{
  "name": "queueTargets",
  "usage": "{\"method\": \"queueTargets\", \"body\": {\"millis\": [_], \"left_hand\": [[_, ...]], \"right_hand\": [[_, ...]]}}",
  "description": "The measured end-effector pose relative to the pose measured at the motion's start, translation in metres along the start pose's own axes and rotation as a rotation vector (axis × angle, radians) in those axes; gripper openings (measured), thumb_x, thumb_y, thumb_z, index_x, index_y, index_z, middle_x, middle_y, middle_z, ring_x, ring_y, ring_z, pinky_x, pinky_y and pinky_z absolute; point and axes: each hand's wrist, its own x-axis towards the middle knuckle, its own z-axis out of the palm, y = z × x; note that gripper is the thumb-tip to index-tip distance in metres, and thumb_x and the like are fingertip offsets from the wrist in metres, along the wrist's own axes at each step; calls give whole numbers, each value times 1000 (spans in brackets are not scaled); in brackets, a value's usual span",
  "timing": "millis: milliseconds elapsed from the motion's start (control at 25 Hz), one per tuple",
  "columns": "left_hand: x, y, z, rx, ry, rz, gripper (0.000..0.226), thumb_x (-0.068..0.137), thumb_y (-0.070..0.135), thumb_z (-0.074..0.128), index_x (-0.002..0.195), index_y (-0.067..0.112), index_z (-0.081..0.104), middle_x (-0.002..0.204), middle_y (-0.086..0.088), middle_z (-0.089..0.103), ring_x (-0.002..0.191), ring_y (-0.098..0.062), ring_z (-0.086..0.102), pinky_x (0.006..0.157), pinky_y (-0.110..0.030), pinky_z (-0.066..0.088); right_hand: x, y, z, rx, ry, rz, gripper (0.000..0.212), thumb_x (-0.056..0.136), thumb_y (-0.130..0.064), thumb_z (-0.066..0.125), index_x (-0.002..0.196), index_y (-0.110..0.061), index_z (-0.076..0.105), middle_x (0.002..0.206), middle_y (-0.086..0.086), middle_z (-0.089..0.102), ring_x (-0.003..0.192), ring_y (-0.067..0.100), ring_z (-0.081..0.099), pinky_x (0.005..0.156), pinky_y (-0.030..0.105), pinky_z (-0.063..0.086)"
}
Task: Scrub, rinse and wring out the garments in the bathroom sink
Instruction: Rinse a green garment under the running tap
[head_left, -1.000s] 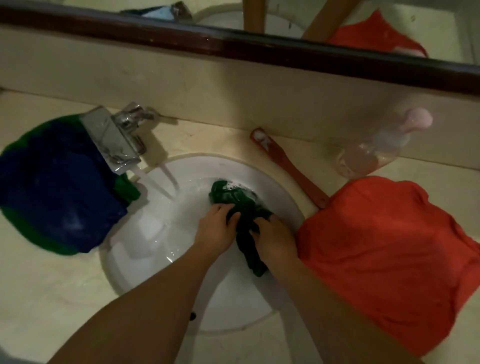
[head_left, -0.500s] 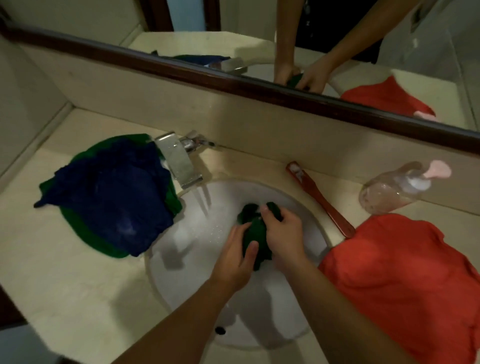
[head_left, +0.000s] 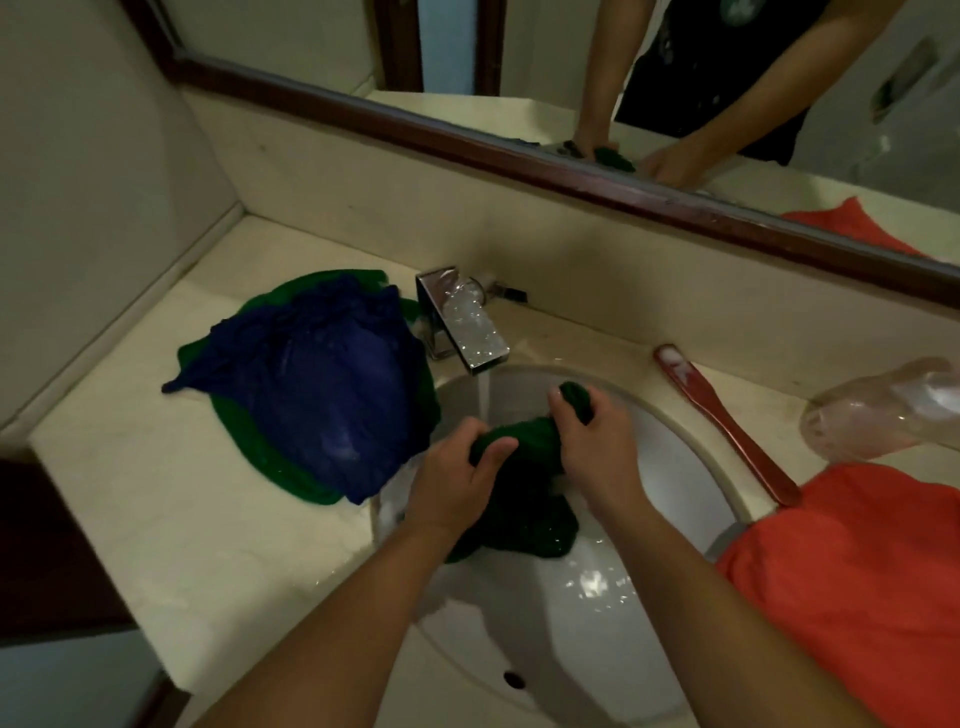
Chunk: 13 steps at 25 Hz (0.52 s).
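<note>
Left hand (head_left: 457, 483) and right hand (head_left: 597, 452): fingers curled round the green garment (head_left: 524, 519) in the sink (head_left: 675, 467), beside the running tap (head_left: 467, 327). Judged mid-rinse; wringing pending. Blue garment (head_left: 322, 389) and orange garment (head_left: 857, 571) lie on the worktop (head_left: 156, 519), status undetermined.

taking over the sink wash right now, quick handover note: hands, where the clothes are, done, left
Left hand: grips the wet dark green garment in the white sink.
Right hand: grips its upper end beside the running stream from the chrome tap.
Blue garment lies on a green cloth on the counter's left; orange-red garment on the right, long red brush beside it.
Done: green one seems in its rinse. Left: wring it; the others' state is unclear.
</note>
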Motion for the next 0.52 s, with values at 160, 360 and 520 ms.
{"method": "queueTargets", "body": {"millis": [160, 360, 520], "left_hand": [[30, -31, -8, -3, -76, 54, 43, 87, 62, 64, 81, 20, 70, 71, 9, 67, 67, -7, 62, 65, -33, 51], [45, -59, -4, -5, -157, 120, 34, 101, 36, 59, 76, 15, 66, 68, 1, 64, 63, -8, 56, 61, -32, 46], [48, -62, -5, 70, -51, 162, 45, 102, 42, 54, 72, 10, 64, 68, -4, 64, 62, -16, 57, 64, -39, 46]], "right_hand": [[3, 50, 36, -187, -158, -180, 41, 98, -59, 48, 129, -37, 63, 129, -13, 64, 123, 8, 56, 108, 41, 44], [4, 83, 71, 128, -319, -245, 27, 109, -33, 45, 113, -27, 71, 106, -8, 73, 103, 8, 67, 98, 42, 55], [19, 85, 86, -109, -85, -514, 33, 105, -44, 43, 93, -23, 65, 86, -6, 64, 86, 18, 61, 81, 51, 51]]}}
